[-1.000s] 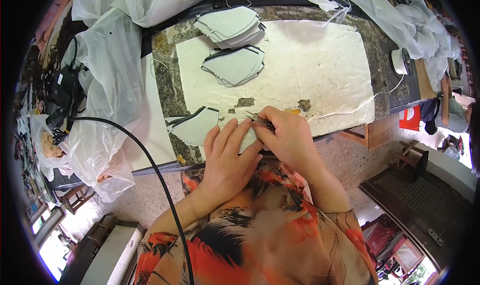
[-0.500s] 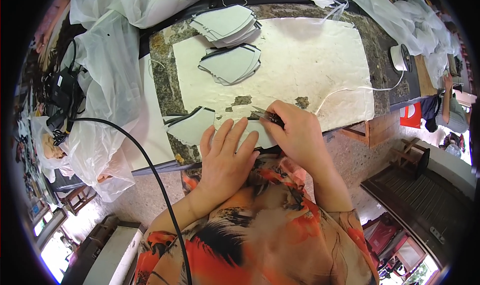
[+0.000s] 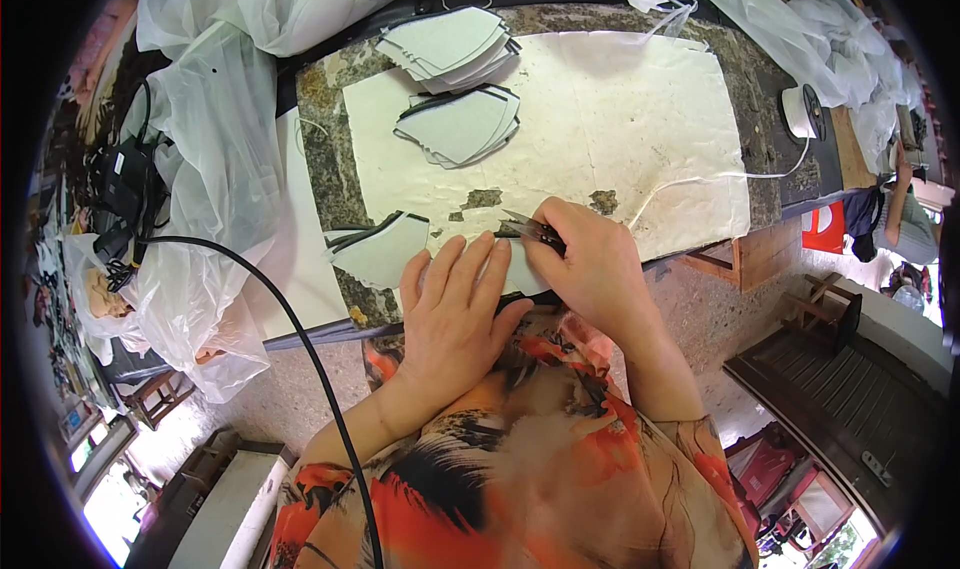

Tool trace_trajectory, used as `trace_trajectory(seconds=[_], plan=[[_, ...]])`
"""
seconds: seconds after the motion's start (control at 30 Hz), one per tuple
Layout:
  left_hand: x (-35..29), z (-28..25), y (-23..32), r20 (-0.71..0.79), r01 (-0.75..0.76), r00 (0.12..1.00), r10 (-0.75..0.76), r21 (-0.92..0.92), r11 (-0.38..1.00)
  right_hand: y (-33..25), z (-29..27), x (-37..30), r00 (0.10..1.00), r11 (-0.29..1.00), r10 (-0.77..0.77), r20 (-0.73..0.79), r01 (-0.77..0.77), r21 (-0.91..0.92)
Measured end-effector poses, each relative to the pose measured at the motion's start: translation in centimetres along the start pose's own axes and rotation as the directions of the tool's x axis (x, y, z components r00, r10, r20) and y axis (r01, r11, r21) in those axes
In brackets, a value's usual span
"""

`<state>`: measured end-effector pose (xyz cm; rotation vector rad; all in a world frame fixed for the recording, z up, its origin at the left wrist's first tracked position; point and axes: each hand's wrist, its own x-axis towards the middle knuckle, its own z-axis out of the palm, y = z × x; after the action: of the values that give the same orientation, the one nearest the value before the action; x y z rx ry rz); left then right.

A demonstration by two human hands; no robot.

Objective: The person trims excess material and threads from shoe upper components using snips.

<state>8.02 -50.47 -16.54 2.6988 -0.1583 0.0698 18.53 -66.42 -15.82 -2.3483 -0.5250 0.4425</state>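
Note:
My left hand (image 3: 452,299) lies palm down with its fingers stretched out, pressing on a pale fabric piece with dark edging (image 3: 525,269). Much of that piece is hidden under both hands. Closed around small pointed snips (image 3: 540,231), my right hand (image 3: 590,259) rests at the piece's right side. The snips' metal tip points to the upper left, past the dark top edge. A white cord (image 3: 690,178) runs from beside my right hand to a spool (image 3: 800,112) at the far right. Left of my left hand lies another pale, dark-edged piece (image 3: 385,249).
Two stacks of similar pieces, an upper one (image 3: 450,44) and a lower one (image 3: 460,124), sit at the back of the worn white board (image 3: 640,99). Clear plastic sheeting (image 3: 230,99) covers the left side. A black cable (image 3: 300,324) hangs across the left. A person (image 3: 905,209) is at far right.
My left thumb has moved down and away from the snips, uncovering more of the pale piece. My right hand has barely shifted.

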Motion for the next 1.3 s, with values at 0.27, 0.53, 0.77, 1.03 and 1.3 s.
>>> trace_trajectory(seconds=[0.27,0.53,0.77,1.03,1.3], plan=[[0.9,0.1,0.2,-0.047,-0.041,0.998,0.043,0.032,0.999,0.4,-1.7,-0.6,0.994,0.994,0.105,0.037,-0.105,0.010],[1.2,-0.1,0.2,-0.047,-0.073,0.996,0.076,0.045,0.996,0.6,-2.0,-1.0,0.991,0.991,0.130,0.021,-0.130,0.010],[1.5,-0.7,0.5,0.006,-0.081,0.997,0.081,0.100,0.992,1.0,-2.5,-1.3,0.990,0.990,0.141,0.029,-0.140,-0.023],[2.0,-0.7,0.5,0.010,-0.137,0.991,0.137,0.143,0.980,2.1,-2.8,-1.4,0.994,0.994,0.112,-0.003,-0.111,0.016],[2.7,-1.6,1.0,0.133,-0.120,0.986,0.101,0.151,0.981,2.7,-3.0,-1.1,0.996,0.996,0.087,0.005,-0.087,0.019]])
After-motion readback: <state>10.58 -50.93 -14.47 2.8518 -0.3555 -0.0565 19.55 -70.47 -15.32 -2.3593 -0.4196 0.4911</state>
